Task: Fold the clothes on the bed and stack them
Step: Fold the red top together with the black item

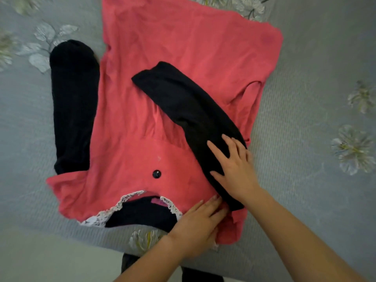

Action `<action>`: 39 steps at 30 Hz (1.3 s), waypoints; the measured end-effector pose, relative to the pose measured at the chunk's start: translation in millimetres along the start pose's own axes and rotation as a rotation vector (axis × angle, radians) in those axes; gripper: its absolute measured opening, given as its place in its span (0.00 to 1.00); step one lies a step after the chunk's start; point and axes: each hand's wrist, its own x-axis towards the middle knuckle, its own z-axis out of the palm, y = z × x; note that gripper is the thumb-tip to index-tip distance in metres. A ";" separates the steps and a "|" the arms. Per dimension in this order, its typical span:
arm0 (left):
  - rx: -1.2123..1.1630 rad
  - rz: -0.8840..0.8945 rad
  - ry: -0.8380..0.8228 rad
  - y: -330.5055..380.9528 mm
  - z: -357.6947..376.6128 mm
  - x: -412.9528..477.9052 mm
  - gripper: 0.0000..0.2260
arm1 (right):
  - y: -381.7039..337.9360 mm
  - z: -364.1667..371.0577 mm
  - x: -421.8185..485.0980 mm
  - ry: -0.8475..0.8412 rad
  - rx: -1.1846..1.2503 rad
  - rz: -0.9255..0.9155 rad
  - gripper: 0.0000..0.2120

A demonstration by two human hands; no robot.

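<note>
A coral-red top [154,64] with black sleeves lies flat on the bed, its white lace neckline [126,202] toward me and a black button [156,174] below the chest. The right black sleeve [183,102] is folded diagonally across the red body. My right hand [234,167] lies flat on that sleeve near the shoulder, fingers spread. My left hand [199,222] presses flat on the red fabric beside the neckline, fingers together. The left black sleeve [73,102] lies stretched out straight on the bed beside the top.
The bed has a grey-blue quilted cover [305,123] with pale flower prints. Its near edge [61,231] runs across the bottom left, with pale floor below. Bare cover shows on both sides of the top.
</note>
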 end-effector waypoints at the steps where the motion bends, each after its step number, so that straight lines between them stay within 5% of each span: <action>1: -0.104 0.003 0.030 -7.3 -9.4 -2.8 0.25 | 0.1 1.5 -0.1 -0.026 -0.037 0.018 0.38; 4: -0.194 -0.065 0.307 -36.8 -42.4 -11.2 0.22 | -6.0 7.4 6.9 -0.146 -0.043 0.080 0.37; 8: -0.162 -0.260 0.636 -92.4 -94.8 -16.4 0.21 | -42.0 7.3 17.9 0.099 0.049 0.090 0.36; 12: 0.005 -0.528 0.685 -147.6 -137.7 -25.8 0.24 | -85.1 1.2 65.1 0.256 0.093 0.034 0.35; 15: -0.024 -0.672 0.788 -181.2 -157.3 -44.2 0.26 | -108.2 -2.7 108.8 0.065 0.107 0.061 0.36; 18: -0.201 -0.881 0.955 -210.5 -179.8 -64.0 0.26 | -132.2 -4.5 128.5 -0.069 0.017 0.150 0.37; 21: -0.450 -1.080 1.043 -247.0 -204.8 -83.0 0.29 | -165.0 -3.7 120.9 0.128 0.098 0.089 0.34; 27: -0.821 -0.937 1.013 -287.5 -243.7 -85.4 0.31 | -223.7 29.9 114.5 0.025 0.168 -0.172 0.38; 31: -1.031 -0.818 0.805 -284.1 -248.8 -87.6 0.12 | -227.9 43.1 116.6 -0.029 0.155 -0.135 0.36; 39: -1.132 -0.872 1.727 -289.2 -254.9 -167.6 0.06 | -219.9 36.5 117.3 -0.153 -0.036 -0.270 0.30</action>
